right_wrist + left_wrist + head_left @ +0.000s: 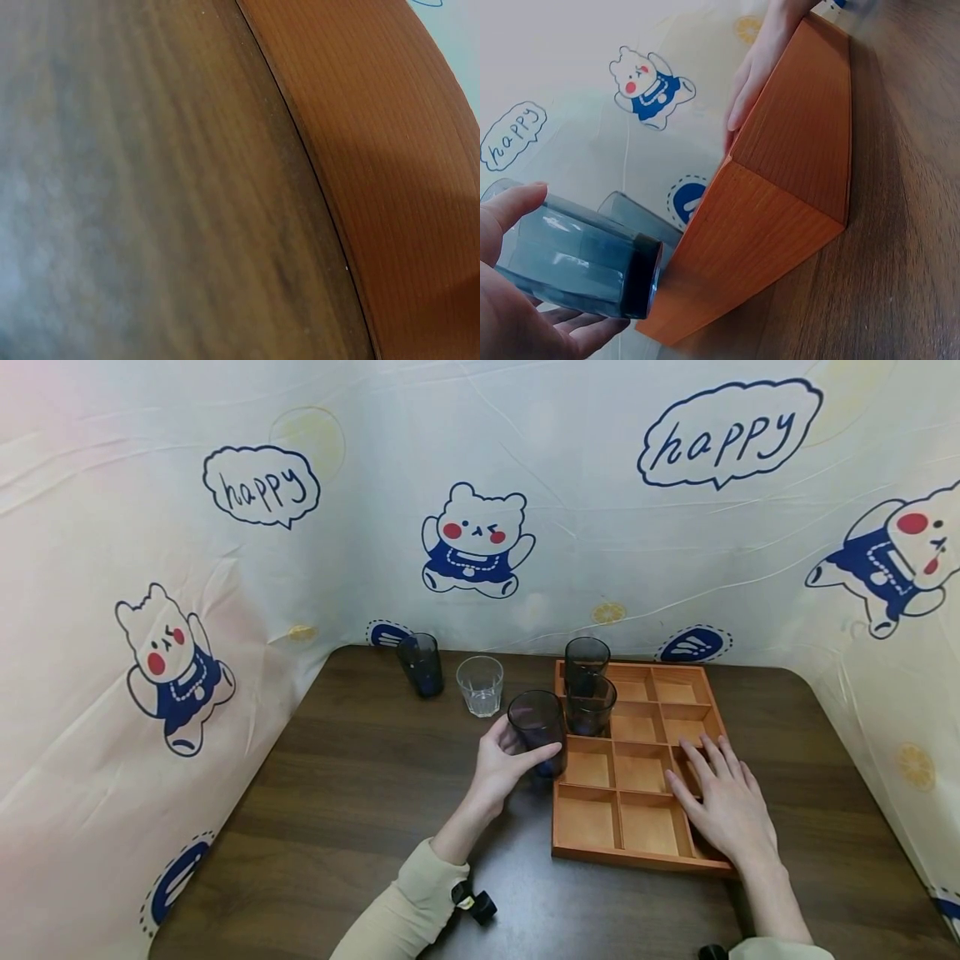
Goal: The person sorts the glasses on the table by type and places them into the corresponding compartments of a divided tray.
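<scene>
My left hand (498, 770) grips a dark tinted drinking glass (536, 727), thumb on one side and fingers on the other. The left wrist view shows this glass (577, 259) tilted above the table, beside the outer wall of the wooden compartment tray (742, 247). With fingers spread and nearly straight, my right hand (726, 810) lies over the right side of the tray (585, 820). Two more dark glasses, one farther back (587, 652) and one nearer (591, 714), stand in the tray's back left compartments. The right wrist view does not show the right hand.
Left of the tray, a clear faceted glass (481, 689) and another dark glass (422, 667) stand toward the back of the brown wooden table (315, 827). A printed cloth (360, 510) hangs behind the table and along its sides.
</scene>
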Motion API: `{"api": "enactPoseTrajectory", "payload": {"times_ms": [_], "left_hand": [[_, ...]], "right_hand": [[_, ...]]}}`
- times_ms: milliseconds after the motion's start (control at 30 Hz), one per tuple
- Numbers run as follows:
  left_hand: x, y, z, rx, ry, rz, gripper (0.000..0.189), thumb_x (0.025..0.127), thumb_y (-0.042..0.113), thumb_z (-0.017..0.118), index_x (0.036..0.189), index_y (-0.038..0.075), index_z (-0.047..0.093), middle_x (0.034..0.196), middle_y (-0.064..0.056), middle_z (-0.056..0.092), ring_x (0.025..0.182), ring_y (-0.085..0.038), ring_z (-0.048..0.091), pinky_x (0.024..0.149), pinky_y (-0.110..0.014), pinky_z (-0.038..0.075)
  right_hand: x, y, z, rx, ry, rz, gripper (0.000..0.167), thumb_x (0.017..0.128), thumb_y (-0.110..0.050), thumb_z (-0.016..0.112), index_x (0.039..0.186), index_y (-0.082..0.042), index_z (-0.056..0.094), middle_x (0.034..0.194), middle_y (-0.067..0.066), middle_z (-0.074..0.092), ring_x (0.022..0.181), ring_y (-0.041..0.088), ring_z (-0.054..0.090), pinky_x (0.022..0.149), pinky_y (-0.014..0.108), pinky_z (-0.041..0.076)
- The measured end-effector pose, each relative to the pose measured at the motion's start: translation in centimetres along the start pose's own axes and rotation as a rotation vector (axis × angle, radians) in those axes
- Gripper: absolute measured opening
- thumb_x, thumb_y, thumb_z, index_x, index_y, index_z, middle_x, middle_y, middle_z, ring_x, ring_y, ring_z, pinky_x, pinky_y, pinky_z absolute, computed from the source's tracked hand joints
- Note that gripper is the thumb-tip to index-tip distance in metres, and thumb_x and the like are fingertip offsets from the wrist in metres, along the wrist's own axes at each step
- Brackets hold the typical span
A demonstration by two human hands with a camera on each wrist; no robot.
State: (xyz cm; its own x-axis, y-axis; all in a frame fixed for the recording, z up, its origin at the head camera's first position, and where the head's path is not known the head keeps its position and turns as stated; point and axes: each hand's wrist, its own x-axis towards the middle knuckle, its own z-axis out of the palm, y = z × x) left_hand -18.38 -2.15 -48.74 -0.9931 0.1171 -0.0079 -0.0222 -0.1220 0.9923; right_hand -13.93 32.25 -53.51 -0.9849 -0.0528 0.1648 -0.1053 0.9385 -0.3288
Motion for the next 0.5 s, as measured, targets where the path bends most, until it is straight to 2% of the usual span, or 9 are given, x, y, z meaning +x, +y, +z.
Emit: {"api": "enactPoseTrajectory", "payload": {"times_ms": [267,500], "left_hand": [[0.1,0.0,0.6,-0.017,-0.005,0.01,0.063,0.087,0.007,0.091,0.144,0.012,0.065,0.14,-0.014,0.075,0.129,-0.023,0.074,0.102,-0.027,0.061],[0.3,0.0,1.3,-0.013,-0.01,0.011,0.061,0.087,0.008,0.092,0.141,0.014,0.066,0.138,-0.012,0.077,0.127,-0.021,0.074,0.101,-0.027,0.061]], "right_hand": [[0.1,-0.2,-0.1,0.0,0.001,-0.004,0.071,0.112,-0.056,0.054,0.164,-0.009,0.046,0.171,0.033,0.037,0.163,0.055,0.026,0.122,0.082,0.026],[0.0,-0.2,-0.2,0.005,0.003,-0.006,0.071,0.111,-0.055,0.055,0.164,-0.009,0.046,0.171,0.033,0.037,0.162,0.055,0.026,0.123,0.081,0.026]]}}
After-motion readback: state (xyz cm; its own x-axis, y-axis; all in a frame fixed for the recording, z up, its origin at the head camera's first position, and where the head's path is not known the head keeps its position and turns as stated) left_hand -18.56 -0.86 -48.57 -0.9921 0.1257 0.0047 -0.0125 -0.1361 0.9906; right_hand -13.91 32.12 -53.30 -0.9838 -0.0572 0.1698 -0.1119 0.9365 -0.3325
